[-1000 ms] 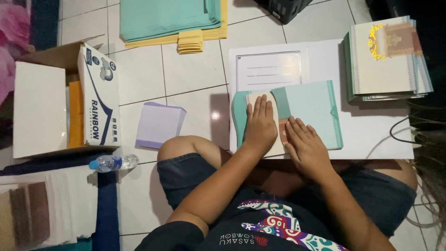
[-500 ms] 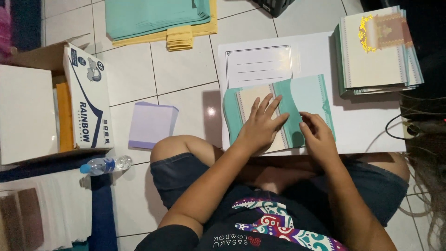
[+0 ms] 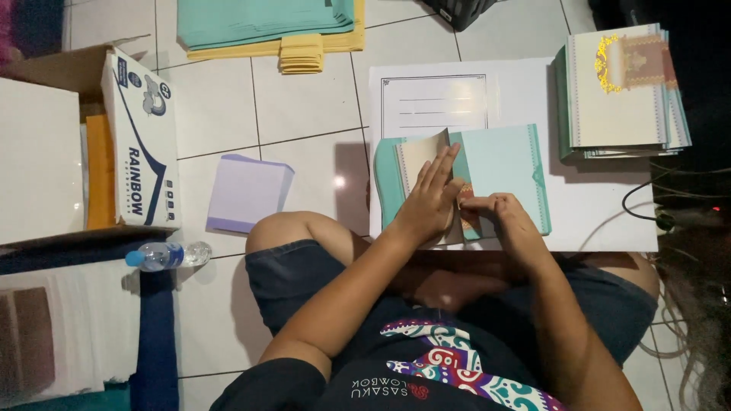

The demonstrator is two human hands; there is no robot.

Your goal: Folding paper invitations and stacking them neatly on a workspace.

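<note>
A teal folded card lies open on a white board in front of me, with a cream insert curling up at its left half. My left hand rests flat on the insert, fingers spread. My right hand pinches a small patterned piece at the card's lower middle fold. A white sheet with a lined frame lies just beyond the card.
A stack of finished cream and teal cards sits at the far right. Teal and yellow paper stacks lie at the top. A lilac paper pile, an open cardboard box and a water bottle are on the tiled floor at left.
The cream insert has been lifted and curls up under my left hand. My right hand has moved left to the card's fold and closed into a pinch.
</note>
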